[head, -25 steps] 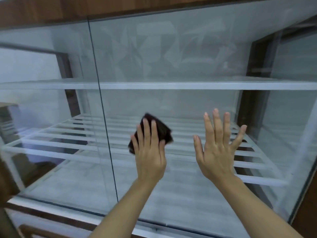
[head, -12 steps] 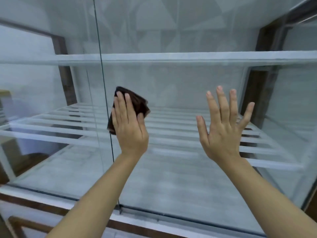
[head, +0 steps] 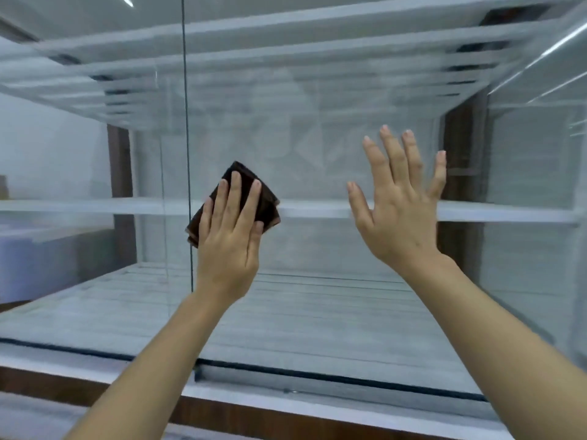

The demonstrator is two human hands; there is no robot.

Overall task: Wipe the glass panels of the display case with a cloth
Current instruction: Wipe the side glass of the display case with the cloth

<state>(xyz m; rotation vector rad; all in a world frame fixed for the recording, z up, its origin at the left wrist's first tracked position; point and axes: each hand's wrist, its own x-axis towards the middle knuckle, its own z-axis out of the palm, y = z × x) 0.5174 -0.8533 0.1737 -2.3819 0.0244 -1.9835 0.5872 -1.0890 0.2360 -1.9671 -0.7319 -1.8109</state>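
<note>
A: Where is the cloth just now?

B: Flat on the glass, under the left hand — near the middle of the view, a touch toward 9 o'clock. It is dark brown and folded into a small pad. Its edge at 9 o'clock reaches the seam where the two front panes meet.

A: Gripped, or only pressed?

B: Pressed, I'd say. The fingers lie straight and close together over the pad, not curled round it. A flat palm spreads the push and holds the whole fold against the pane.

A: And the other one?

B: The right hand is up at 3 o'clock of the cloth, fingers spread wide, holding nothing. It looks set to brace on the right panel, though I cannot tell whether it actually touches the glass.

A: Count it up for me.

B: One cloth, two hands, two front panels — the left panel lies at 9 o'clock of the seam. Inside the display case I make out one slatted rack toward 12 o'clock, one plain shelf across the middle, and the floor toward 6 o'clock.

A: So which pane is in hand?

B: The right one, by my reading, at its edge nearest the seam
</note>
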